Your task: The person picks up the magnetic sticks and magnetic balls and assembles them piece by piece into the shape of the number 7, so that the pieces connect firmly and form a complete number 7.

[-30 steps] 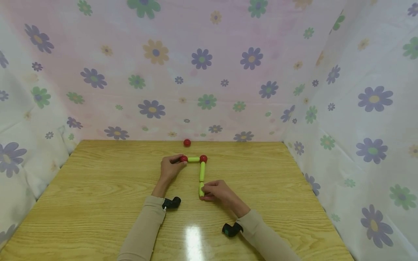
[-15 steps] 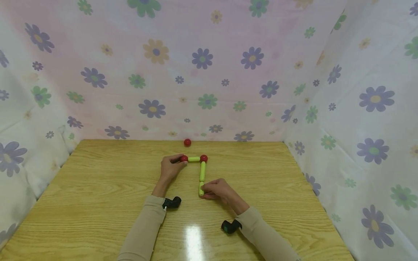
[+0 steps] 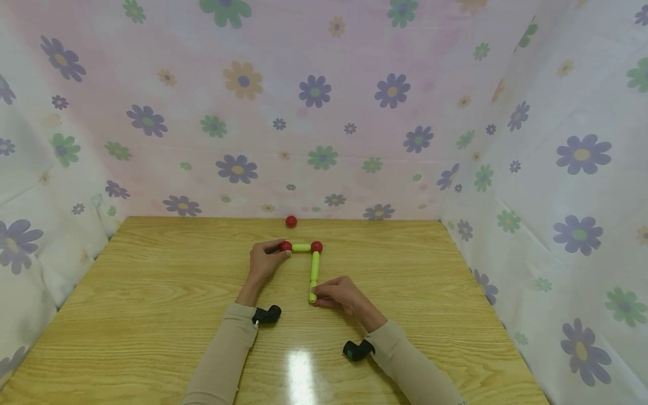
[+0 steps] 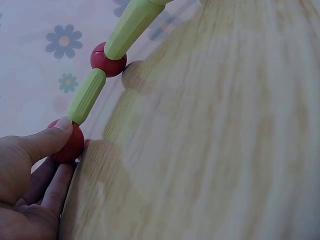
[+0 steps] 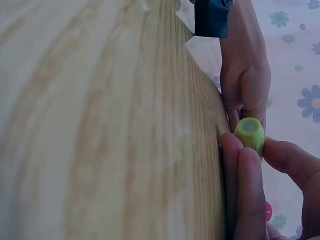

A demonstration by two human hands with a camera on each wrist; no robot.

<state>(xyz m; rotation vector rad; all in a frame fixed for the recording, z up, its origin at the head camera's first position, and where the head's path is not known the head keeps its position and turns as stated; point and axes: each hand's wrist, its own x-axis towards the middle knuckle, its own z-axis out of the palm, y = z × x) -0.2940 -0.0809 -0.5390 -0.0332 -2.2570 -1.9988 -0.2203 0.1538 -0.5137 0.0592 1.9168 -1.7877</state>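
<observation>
My left hand [image 3: 263,263] pinches a red ball [image 4: 72,145] between thumb and fingers. From that ball a green magnetic rod [image 3: 301,247] runs right to a second red ball [image 3: 316,247]. Another green rod [image 3: 315,265] extends from the second ball toward the near side of the table. At its near end, in line with it, is one more green rod [image 3: 313,296], pinched by my right hand [image 3: 345,296]. A grey round metal end shows on this held rod [image 5: 249,128] in the right wrist view. My fingers hide part of it.
A loose red ball [image 3: 291,221] lies at the table's back edge, near the flowered cloth [image 3: 324,124] that hangs behind and at both sides. Black wrist-worn devices [image 3: 358,351] stick out from both sleeves. The wooden table [image 3: 152,315] reflects light at the front.
My right hand has moved slightly away from me with the near rod, which now sits closer against the rod ahead of it. My left hand stays on its ball.
</observation>
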